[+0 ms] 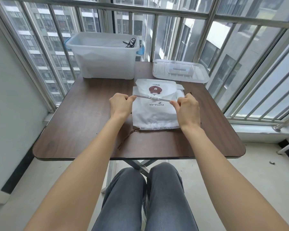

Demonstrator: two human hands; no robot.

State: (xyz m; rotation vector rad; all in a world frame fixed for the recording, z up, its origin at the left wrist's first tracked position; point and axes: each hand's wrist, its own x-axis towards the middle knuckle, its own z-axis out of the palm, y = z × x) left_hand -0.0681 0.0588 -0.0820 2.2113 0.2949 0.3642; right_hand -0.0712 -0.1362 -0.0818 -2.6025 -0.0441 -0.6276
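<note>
Knees [163, 172] near table edge [73, 158]; hands [119, 103] [188, 106] pinch cord [143, 96].

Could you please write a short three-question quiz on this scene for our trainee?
1. True or false: the left hand and the right hand both pinch the taut cord.
2. Where does the lid of the bin lie? A on top of it; B on the table, to its right; C on the floor.
3. Fill in: the white bag under the cord is printed with the word ____.
Key: 1 true; 2 B; 3 POPULAR.
</note>
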